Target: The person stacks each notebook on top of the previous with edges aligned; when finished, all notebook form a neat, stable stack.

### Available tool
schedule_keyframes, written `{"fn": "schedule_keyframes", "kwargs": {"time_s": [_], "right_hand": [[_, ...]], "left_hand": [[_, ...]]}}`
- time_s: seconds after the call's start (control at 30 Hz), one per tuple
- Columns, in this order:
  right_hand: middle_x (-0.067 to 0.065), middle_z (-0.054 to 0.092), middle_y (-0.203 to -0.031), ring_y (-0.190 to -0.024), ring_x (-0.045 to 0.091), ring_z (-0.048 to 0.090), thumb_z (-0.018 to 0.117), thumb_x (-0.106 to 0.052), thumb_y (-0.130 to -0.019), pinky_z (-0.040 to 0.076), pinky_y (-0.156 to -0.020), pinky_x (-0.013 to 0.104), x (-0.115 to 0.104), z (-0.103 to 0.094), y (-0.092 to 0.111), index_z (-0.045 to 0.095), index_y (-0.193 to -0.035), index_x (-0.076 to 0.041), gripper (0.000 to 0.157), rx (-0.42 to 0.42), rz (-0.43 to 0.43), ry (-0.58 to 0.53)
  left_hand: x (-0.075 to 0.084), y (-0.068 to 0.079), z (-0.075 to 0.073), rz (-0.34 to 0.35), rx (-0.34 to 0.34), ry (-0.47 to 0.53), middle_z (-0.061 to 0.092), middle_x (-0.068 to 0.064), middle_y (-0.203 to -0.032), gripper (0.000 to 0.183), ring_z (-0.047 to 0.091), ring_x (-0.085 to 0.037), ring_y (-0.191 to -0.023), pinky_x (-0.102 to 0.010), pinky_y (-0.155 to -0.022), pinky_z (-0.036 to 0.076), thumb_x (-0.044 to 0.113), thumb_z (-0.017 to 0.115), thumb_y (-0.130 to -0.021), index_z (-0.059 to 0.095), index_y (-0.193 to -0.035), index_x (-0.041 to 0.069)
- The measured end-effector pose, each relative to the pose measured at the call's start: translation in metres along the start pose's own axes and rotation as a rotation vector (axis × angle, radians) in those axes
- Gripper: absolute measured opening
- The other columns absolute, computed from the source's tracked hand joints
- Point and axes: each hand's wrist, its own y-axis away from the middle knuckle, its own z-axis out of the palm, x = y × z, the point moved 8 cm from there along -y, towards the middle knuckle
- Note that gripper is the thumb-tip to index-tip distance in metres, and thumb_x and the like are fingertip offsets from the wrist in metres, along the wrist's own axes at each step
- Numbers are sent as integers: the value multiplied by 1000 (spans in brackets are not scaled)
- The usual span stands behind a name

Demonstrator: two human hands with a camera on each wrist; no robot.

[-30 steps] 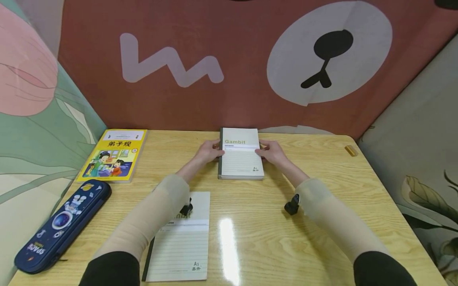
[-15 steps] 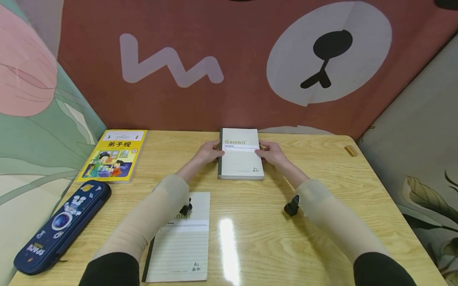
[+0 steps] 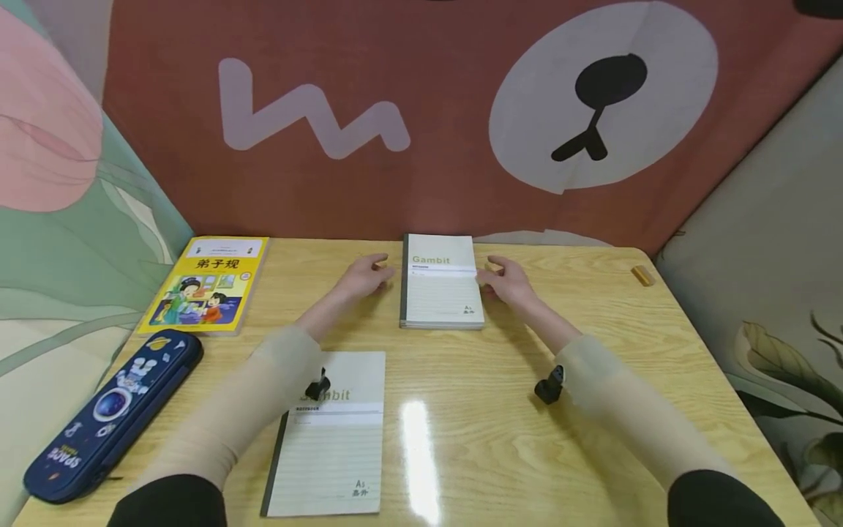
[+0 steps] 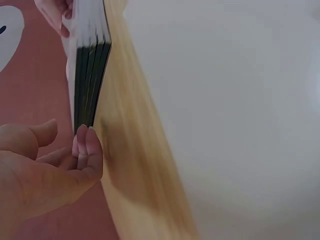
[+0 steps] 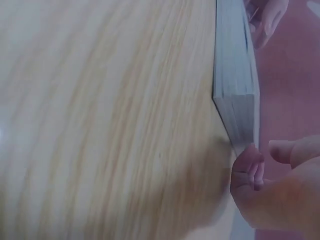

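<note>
A neat stack of Gambit notebooks (image 3: 443,289) lies flat at the back of the table, dark spines to the left. The left wrist view shows the layered dark spines (image 4: 90,82); pale page edges (image 5: 235,112) show in the right wrist view. My left hand (image 3: 364,277) is a little to the left of the stack, fingers loosely bent and holding nothing. On the other side my right hand (image 3: 510,282) has relaxed fingers right at the stack's right edge, thumb raised off the cover. A single Gambit notebook (image 3: 329,454) lies nearer, partly under my left forearm in the head view.
A yellow picture book (image 3: 204,285) lies at the back left, with a navy space-themed pencil case (image 3: 115,417) in front of it. A small brown block (image 3: 642,276) sits near the right edge. A red patterned wall (image 3: 316,190) stands right behind the table.
Both hands have let go of the notebook stack. The left has drawn away to the left, the right slightly to the right. The stack stays in place.
</note>
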Motion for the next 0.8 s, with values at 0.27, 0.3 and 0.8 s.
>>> {"fn": "schedule_keyframes", "kwargs": {"time_s": [0.27,0.3,0.8], "right_hand": [[15,61,-99,-77,17,63,58,-21,-105,62,-76,35,-17,-13,31,42,-154,0,56,31,-127,59],[17,62,-101,-78,18,64,58,-20,-104,62,-77,36,-19,-12,36,44,-153,0,55,30,-147,73],[18,65,-104,-90,37,67,60,-12,-102,62,-77,44,-39,49,110,56,-142,0,42,-118,-240,103]], "left_hand": [[-4,44,-46,98,2,-130,55,-27,-136,52,60,-41,-119,-52,-107,52,23,48,-110,39,-158,4],[-5,51,-51,105,3,-154,55,-27,-136,52,60,-41,-119,-52,-106,52,23,48,-110,40,-157,4],[-41,131,-86,101,15,-403,62,-27,-126,51,67,-32,-101,-33,-74,57,26,53,-108,49,-148,-6]]}}
